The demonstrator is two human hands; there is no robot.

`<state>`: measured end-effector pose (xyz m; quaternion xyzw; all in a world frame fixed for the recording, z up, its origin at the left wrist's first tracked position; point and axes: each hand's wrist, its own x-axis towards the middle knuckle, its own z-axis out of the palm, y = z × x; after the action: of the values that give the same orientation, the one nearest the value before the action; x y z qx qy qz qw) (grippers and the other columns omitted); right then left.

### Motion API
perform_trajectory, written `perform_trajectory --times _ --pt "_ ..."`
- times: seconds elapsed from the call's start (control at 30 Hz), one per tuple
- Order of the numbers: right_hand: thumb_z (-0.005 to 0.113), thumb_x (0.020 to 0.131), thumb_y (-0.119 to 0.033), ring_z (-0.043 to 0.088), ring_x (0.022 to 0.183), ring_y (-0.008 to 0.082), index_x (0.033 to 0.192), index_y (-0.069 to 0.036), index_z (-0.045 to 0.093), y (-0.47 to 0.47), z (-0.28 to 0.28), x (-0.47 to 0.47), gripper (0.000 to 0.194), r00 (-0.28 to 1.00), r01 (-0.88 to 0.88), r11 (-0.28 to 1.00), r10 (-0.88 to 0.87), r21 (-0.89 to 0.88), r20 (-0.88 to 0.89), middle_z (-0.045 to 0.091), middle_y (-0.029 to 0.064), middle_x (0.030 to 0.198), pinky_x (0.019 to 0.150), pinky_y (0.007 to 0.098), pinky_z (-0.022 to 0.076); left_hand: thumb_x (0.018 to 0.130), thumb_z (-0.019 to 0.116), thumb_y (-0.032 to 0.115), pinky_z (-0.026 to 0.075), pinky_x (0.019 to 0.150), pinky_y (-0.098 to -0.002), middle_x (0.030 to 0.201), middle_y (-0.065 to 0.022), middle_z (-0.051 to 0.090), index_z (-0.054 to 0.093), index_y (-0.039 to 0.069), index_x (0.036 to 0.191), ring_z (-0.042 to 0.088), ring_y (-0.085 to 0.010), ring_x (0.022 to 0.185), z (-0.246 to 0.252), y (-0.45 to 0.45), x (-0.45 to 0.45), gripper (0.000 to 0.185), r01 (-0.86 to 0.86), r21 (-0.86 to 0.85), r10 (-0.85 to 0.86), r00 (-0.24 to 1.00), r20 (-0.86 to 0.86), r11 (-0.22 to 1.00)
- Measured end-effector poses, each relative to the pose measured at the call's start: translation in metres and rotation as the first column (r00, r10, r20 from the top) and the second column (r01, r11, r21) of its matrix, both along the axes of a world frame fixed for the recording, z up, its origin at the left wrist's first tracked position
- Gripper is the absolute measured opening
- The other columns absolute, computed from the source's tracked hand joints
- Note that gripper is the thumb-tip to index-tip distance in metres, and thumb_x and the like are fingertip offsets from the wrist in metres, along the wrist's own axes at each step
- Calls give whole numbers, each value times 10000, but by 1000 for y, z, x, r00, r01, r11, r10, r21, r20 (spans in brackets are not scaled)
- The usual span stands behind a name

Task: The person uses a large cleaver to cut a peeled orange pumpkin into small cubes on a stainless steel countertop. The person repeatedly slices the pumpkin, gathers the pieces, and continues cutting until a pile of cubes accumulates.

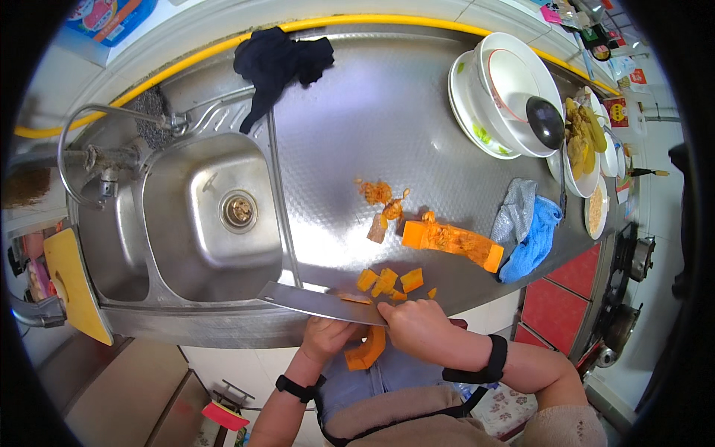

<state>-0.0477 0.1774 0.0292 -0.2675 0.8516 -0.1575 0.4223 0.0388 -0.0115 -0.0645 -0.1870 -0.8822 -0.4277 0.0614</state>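
My right hand (422, 331) grips a cleaver (329, 305) near its heel; the broad steel blade points left over the counter's front edge. Partly under the blade, my left hand (330, 335) is closed around a curved pumpkin piece (366, 349), whose cut orange flesh shows between my hands. A thin pumpkin slice (355, 299) lies along the blade's far edge. Several pumpkin chunks (385, 282) lie just beyond the cleaver. A long pumpkin wedge (452, 243), with fibres and seeds on it, rests farther back on the right. Pumpkin pulp and seeds (377, 191) lie left of the wedge.
A steel sink (218, 268) with a faucet (109, 184) is at the left. A dark cloth (276, 61) lies behind it. Stacked bowls (480, 112) with a ladle (544, 122), filled dishes (584, 167) and a blue cloth (533, 240) stand or lie at the right.
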Motion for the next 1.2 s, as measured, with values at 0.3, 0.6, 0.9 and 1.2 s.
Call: perform_trajectory --times 0.3,0.6,0.9,1.2 --pt "577 802 -123 666 643 360 1004 -37 612 17 6 2 222 998 32 993 -38 112 51 658 177 689 564 467 526 705 721 55 515 869 -401 1031 -107 681 701 19 982 646 -304 984 -1 -1 2 279 35 12 -36 998 54 999" --pt "546 826 -113 681 655 344 899 4 609 -1 -17 -1 152 998 52 997 -53 -52 -21 662 183 703 565 436 542 686 670 50 545 809 -363 1012 -85 691 719 32 938 662 -255 951 4 1 -2 257 31 -55 -27 997 75 998" --pt "563 848 -153 671 669 363 952 -34 686 0 -29 1 201 963 268 954 -266 -138 28 666 191 729 618 451 549 682 638 57 545 744 -343 985 -65 656 703 40 1027 652 -232 878 0 1 0 351 78 -88 -79 997 -13 993" --pt "575 889 -185 643 671 391 986 -55 701 24 -6 0 206 882 470 844 -454 -259 123 644 222 722 638 474 530 710 718 54 505 765 -351 971 -89 614 689 52 1037 600 -260 873 33 10 11 329 -219 -158 220 975 -12 963"
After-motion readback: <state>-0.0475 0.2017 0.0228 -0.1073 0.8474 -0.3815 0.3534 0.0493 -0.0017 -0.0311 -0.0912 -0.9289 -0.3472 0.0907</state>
